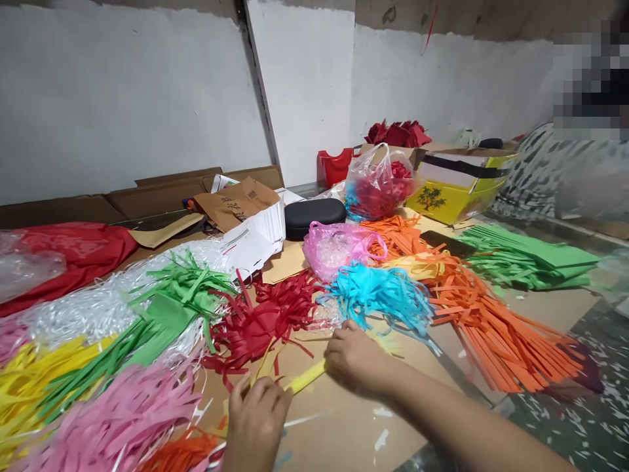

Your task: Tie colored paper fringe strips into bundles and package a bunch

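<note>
My left hand [258, 416] and my right hand [354, 360] are both closed on a yellow paper strip [308, 376], which stretches between them above the cardboard. Thin yellowish fringe ends stick up beyond my left fingers. Past my hands lies a heap of dark red paper fringe [268, 318]. Bright blue paper fringe [378, 295] is just beyond my right hand. Pink strips [118, 419] and a small orange bundle [179, 452] lie left of my left hand. My fingertips are partly hidden by the hands themselves.
Orange fringe [496, 334] and stacked green paper [535, 255] lie to the right. Green strips [167, 314], white strands [98, 308] and yellow strips [44, 373] fill the left. Behind are a black case [314, 217], a pink plastic bag [339, 249] and a yellow box [442, 193]. A person sits at the far right.
</note>
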Tool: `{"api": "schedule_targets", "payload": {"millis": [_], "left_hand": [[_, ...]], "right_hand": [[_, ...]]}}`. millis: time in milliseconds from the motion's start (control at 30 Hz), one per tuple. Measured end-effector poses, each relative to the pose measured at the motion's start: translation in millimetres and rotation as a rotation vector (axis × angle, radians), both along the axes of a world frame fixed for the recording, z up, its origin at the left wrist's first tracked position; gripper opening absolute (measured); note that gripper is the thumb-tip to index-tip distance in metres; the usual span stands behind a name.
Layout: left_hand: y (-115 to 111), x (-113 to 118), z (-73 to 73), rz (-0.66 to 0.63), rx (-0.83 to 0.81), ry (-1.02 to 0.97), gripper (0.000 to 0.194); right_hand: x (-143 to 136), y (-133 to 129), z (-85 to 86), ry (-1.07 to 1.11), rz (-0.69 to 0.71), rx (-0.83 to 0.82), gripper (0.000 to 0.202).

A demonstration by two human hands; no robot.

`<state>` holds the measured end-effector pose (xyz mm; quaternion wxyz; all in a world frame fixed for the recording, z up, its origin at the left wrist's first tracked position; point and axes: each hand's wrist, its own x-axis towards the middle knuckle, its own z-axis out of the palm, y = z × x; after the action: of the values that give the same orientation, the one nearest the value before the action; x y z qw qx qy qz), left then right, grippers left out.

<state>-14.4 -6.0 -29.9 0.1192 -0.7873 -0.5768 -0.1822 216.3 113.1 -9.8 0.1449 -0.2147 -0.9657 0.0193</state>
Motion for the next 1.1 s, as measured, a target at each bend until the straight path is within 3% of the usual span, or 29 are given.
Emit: {"api": "schedule_targets", "payload": {"millis": [133, 333, 600, 733, 800, 933, 1100], "left_hand": [[-2, -20, -5.3, 0.028, -0.145, -0.12, 0.006], [3, -17, -4.1, 0.211, -0.309, -0.165, 0.026], [9, -5, 6.0, 0.188, -0.227, -0.039, 0.018], [8, 2, 6.9, 0.038, -0.095, 0.06, 0.033], [9, 8, 8.3, -0.009, -0.031, 0.111, 0.023], [14, 19, 12.3, -0.004, 0.006, 0.155, 0.008], [19, 22, 9.2, -0.016, 0.09, 0.153, 0.02]], "right_hand": [[9, 15, 2.7, 0.022, -0.035, -0.249, 0.014], [3, 19, -1.4, 0.019, -0.114, -0.29, 0.013], [-1, 14, -5.3, 0.042, -0.193, -0.252, 0.005], [0, 7, -1.6, 0.131, -0.011, -0.099, 0.012], [-2, 3, -1.6, 0.128, 0.058, -0.002, 0.019], [-7, 1, -1.9, 0.075, 0.05, 0.078, 0.024], [-12, -4, -1.3, 0.099, -0.001, 0.028, 0.013]]}}
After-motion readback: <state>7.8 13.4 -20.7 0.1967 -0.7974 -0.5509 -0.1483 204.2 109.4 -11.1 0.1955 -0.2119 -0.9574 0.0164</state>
